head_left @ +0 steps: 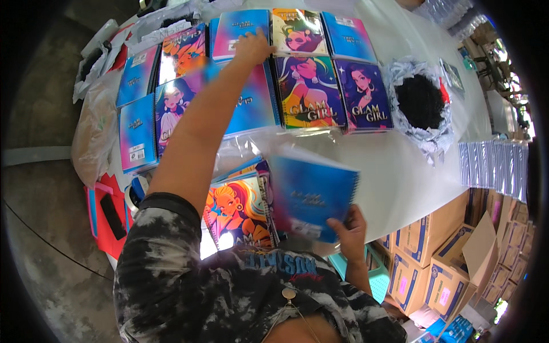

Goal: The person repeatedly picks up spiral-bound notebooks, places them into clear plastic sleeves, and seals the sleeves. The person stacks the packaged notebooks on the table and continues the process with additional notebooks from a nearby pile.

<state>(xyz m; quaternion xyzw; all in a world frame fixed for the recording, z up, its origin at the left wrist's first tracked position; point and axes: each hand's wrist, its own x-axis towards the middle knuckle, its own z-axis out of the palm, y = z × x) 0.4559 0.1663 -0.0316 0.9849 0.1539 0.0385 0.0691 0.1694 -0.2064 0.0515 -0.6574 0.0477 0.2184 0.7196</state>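
My left arm reaches across the table to the far row. There my left hand (254,47) rests on a blue-and-pink spiral notebook (229,27), fingers apart on its cover. Close to my body, my right hand (350,230) grips a blue spiral notebook (311,191) by its lower right corner, thumb on the cover; the notebook is slightly blurred. Just left of it lies a stack of notebooks, topped by one with an orange-haired cartoon figure (237,208). Two rows of piled notebooks, some with a purple illustrated cover (311,94), fill the far side; my forearm hides part of them.
At right on the white table (412,183) sits a paper-wrapped bundle of black material (420,102). Farther right stands a long stack of notebooks (494,166). Cardboard boxes (420,231) and a turquoise crate (377,274) are below the table's right edge. Plastic bags (94,123) lie at left.
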